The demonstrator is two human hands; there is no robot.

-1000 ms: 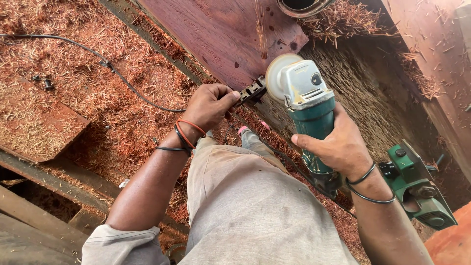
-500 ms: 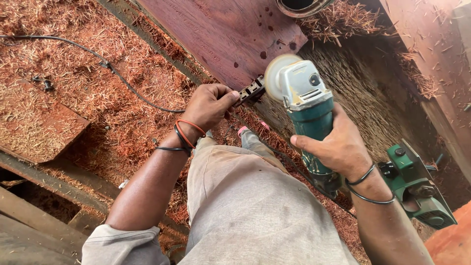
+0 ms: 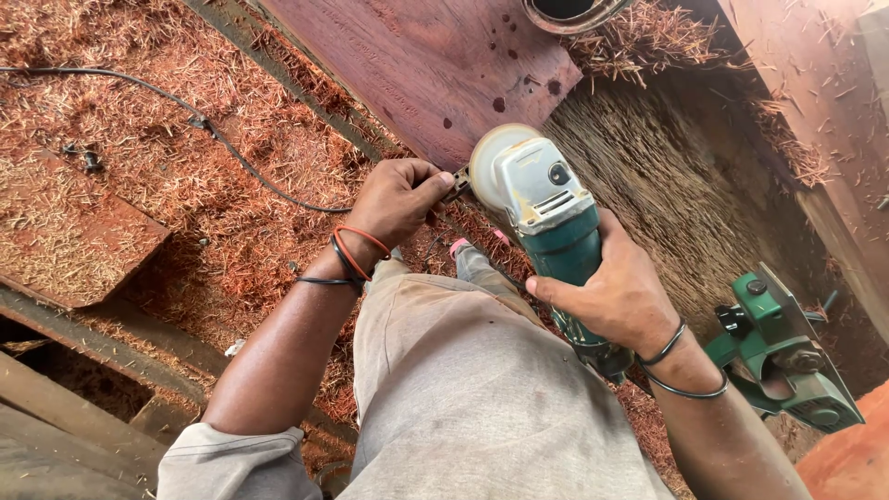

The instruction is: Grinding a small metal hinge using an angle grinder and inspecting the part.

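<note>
— Anything different from a second ago?

— Hardly. The grinder (image 3: 546, 231) sits a touch lower and nearer the left hand (image 3: 398, 199).

— And the right hand (image 3: 616, 296)?

— It shifts slightly down the body with the tool; its grip looks the same.

— The spanner (image 3: 456, 183)?

— Its tip now sits closer against the disc.

Both hands crowd the angle grinder (image 3: 546, 222), leaving no gap at its disc. Left of them, shavings lie open, crossed only by 1 black cable (image 3: 199, 125). To the right, a green power tool (image 3: 787, 356) blocks the floor beside the red plank (image 3: 435, 65).
</note>
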